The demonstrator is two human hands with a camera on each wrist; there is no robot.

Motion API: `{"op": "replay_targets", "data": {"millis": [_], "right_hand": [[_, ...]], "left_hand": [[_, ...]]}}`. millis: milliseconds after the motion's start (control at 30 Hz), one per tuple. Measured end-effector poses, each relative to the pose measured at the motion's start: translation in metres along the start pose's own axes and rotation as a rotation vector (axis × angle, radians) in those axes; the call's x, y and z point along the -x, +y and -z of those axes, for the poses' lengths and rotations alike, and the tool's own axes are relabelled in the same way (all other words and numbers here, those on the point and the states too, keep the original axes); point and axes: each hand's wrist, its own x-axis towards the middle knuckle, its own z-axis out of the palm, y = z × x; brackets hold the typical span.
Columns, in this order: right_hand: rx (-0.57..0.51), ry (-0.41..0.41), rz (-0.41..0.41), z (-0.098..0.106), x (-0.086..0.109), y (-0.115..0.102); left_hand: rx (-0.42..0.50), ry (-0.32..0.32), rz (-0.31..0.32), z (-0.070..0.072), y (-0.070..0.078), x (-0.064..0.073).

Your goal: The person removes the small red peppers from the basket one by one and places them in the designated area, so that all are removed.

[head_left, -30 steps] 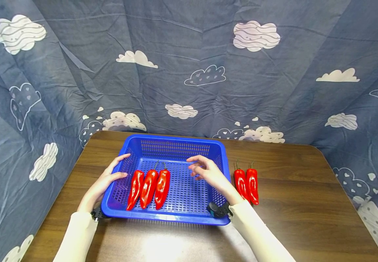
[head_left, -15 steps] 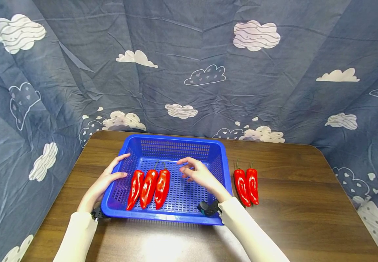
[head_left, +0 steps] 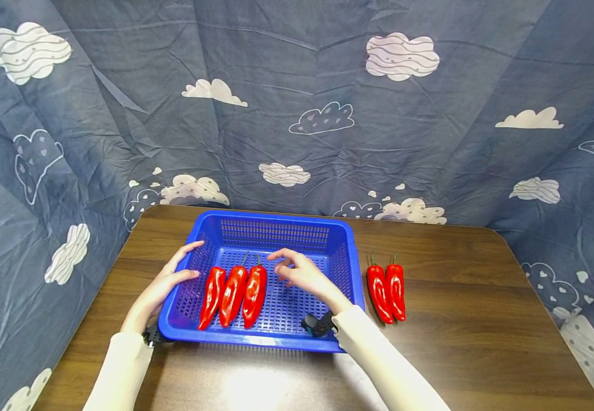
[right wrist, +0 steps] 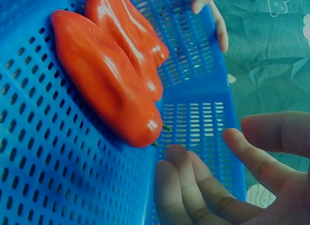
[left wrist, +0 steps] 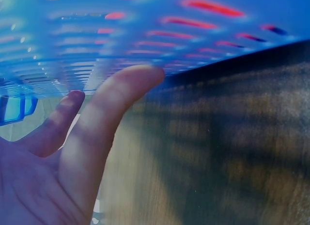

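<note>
Reaches farther left than a second ago with loosely spread, empty right hand [head_left: 302, 273], near the closest red pepper [head_left: 255, 297] on its left, seemingly better placed for handling it, and grips blue basket [head_left: 245, 339] with left hand [head_left: 159, 288].

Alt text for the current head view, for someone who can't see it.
A person's empty right hand hovers over a blue basket of three red peppers, while the left hand holds its left side. Two more peppers lie right of it on a wooden table.
</note>
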Motion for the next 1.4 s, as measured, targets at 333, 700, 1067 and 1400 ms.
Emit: {"op": "replay_targets", "data": {"millis": [333,700,1067,1400], "right_hand": [[0.033,-0.071,-0.026,-0.012,-0.008,0.002],[0.089,-0.128,-0.097,-0.020,-0.016,0.003],[0.153,-0.163,-0.161,-0.029,-0.022,0.006],[0.259,-0.226,-0.152,-0.032,-0.028,0.009]], "left_hand": [[0.002,-0.002,-0.003,0.000,0.000,0.000],[0.005,0.005,0.011,-0.001,0.001,0.000],[0.003,0.001,0.004,-0.001,0.000,0.000],[0.004,0.005,0.006,0.000,0.001,0.001]]}}
